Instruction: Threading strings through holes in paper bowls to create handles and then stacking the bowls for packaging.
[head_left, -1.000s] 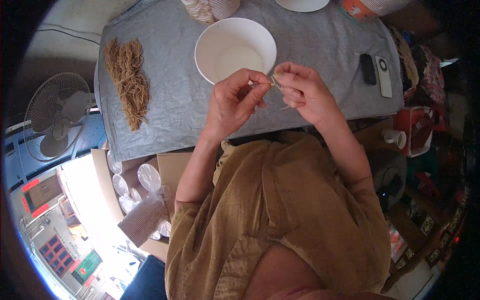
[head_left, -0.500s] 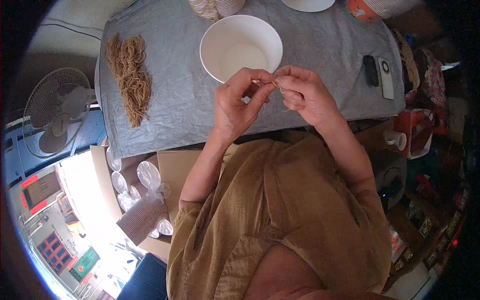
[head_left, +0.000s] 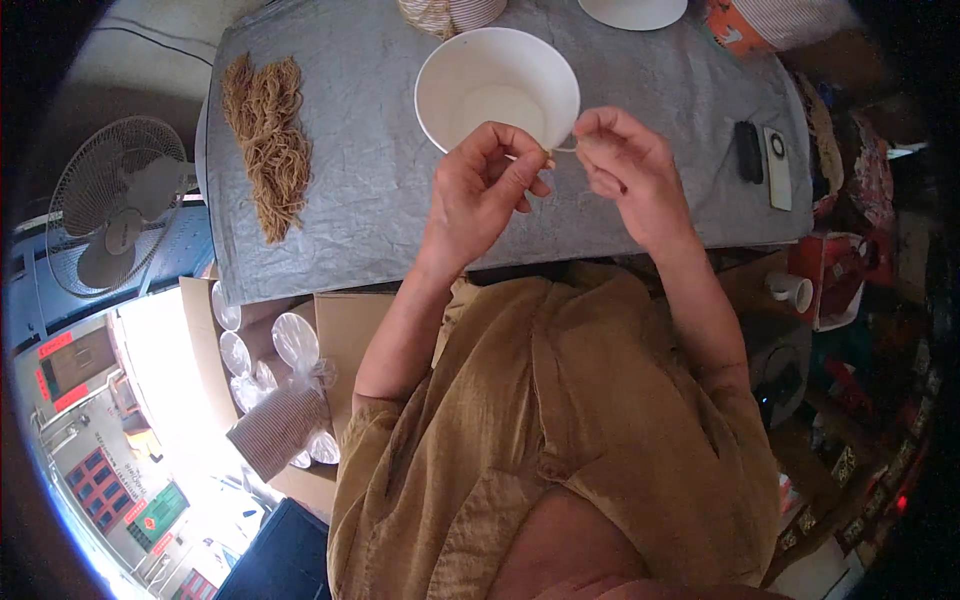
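Observation:
My left hand (head_left: 487,190) is pinched closed on one part of a thin piece of twine (head_left: 564,150). To its right, my right hand (head_left: 632,165) pinches the other part, and a short span of the twine shows between the fingertips. Both hands are raised over the near edge of a white tub (head_left: 432,110) that stands open on the grey table cover. At the left of the table lies a bundle of brown twine (head_left: 268,145).
The table (head_left: 370,215) has a grey sheet over it. At its right lie a black case (head_left: 747,152) and a white phone-like object (head_left: 778,170). Stacked cups (head_left: 470,12) stand behind the tub. A fan (head_left: 118,215) is at the left, and a carton (head_left: 350,350) with bagged cup stacks (head_left: 280,430) below.
My hands have moved a little apart, the right one going rightward, so the twine now spans between them. The whole view has shifted slightly.

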